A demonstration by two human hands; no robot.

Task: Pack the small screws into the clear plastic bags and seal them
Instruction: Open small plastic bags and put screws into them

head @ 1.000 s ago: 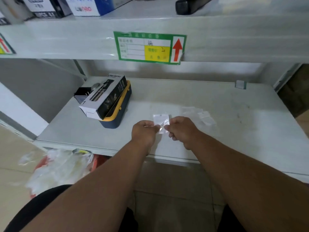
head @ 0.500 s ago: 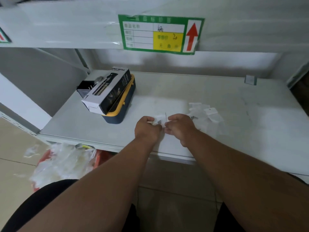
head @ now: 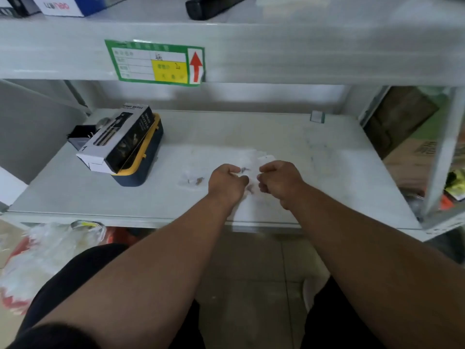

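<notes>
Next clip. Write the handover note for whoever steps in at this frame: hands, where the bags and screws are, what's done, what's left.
Left hand: fingers curled, low over the shelf; the blur hides any grip.
Right hand: the same, apart from the left.
A few screws lie between the hands on clear plastic.
One bag with dark screws inside lies left of the left hand; its seal cannot be told.
More clear bags lie just beyond the hands.
Left: bag the loose screws, seal, check the set-aside one.
</notes>
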